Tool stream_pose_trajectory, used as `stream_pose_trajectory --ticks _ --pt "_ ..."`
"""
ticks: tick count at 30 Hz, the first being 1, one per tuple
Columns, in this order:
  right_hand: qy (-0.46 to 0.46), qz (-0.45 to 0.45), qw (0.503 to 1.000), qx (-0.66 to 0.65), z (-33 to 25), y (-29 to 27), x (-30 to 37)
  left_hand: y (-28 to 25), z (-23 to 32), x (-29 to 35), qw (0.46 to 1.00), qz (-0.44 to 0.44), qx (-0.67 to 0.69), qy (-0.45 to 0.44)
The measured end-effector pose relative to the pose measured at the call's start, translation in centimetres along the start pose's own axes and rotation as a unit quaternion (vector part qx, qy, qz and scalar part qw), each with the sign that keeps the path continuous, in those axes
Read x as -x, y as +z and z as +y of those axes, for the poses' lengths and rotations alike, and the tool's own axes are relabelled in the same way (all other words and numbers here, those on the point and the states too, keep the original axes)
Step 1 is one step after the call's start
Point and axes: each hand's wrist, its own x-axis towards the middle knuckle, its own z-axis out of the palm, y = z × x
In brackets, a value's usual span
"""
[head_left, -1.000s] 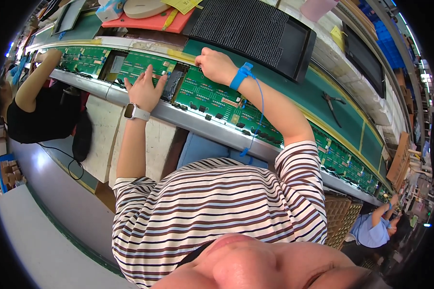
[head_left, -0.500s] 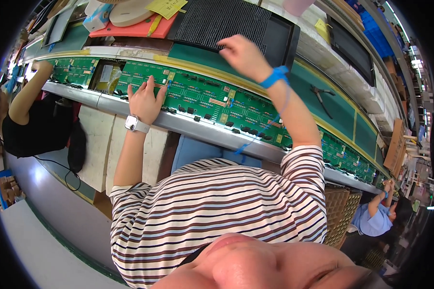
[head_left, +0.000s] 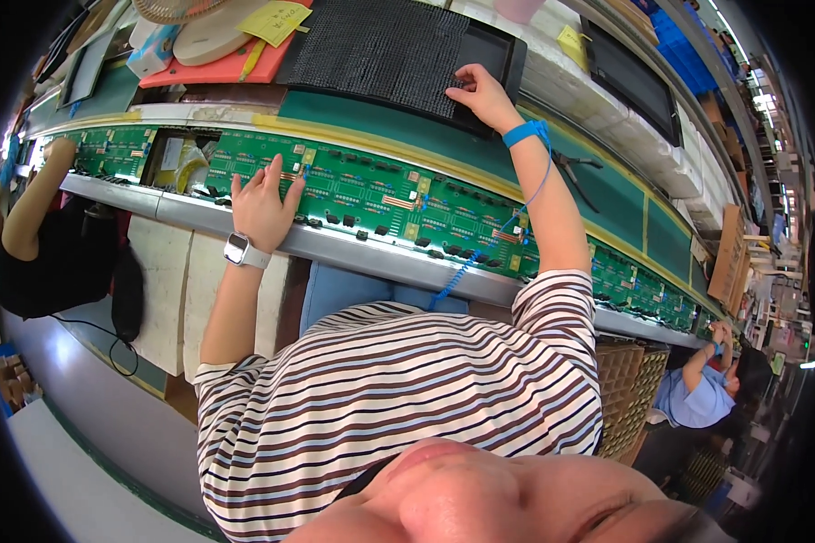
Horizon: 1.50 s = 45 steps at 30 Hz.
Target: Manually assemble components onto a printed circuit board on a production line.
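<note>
My left hand rests with spread fingers on the left part of a long green circuit board with small components on it. Along its near edge stand several small black parts. Farther off, my right hand is over the right part of a black tray. Its thumb and forefinger are bent together in a pinch beside the tightly packed rows of small black components; anything between the fingertips is too small to make out. A blue wrist strap with a coiled cord circles my right wrist.
The boards lie in a metal-edged rail running left to right. Pliers lie on the green mat right of my right arm. A red pad with a fan base is at the back left. Co-workers sit at both ends.
My right hand has moved to the right along the tray, and its fingers have drawn into a pinch. The left hand stays on the board. The whole view has shifted slightly.
</note>
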Motion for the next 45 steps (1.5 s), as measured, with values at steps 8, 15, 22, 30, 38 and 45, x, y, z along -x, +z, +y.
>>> stream_pose_trajectory --ticks 8,15,22,30,38,45 --pt "-0.003 -0.063 0.998 -0.025 -0.6 -1.6 0.8 0.3 2.1 0.4 0.999 0.013 -0.002 0.040" --pt "-0.067 -0.080 0.990 0.097 -2.3 -1.5 1.7 0.4 4.0 0.5 0.997 0.018 -0.001 0.078" --pt "-0.105 -0.008 0.989 0.102 -0.9 -0.8 1.4 0.4 4.9 0.4 0.996 -0.005 -0.001 0.088" --pt "-0.156 0.029 0.986 -0.045 -10.7 2.0 6.4 -2.9 7.6 -3.1 0.989 0.036 0.104 0.097" --pt "-0.076 -0.044 0.987 -0.134 -15.0 7.9 9.2 0.4 8.0 -4.3 0.980 0.046 0.186 0.059" --pt "-0.122 -0.086 0.971 -0.186 -13.4 9.1 8.2 0.4 5.7 -4.5 0.816 -0.058 0.565 -0.107"
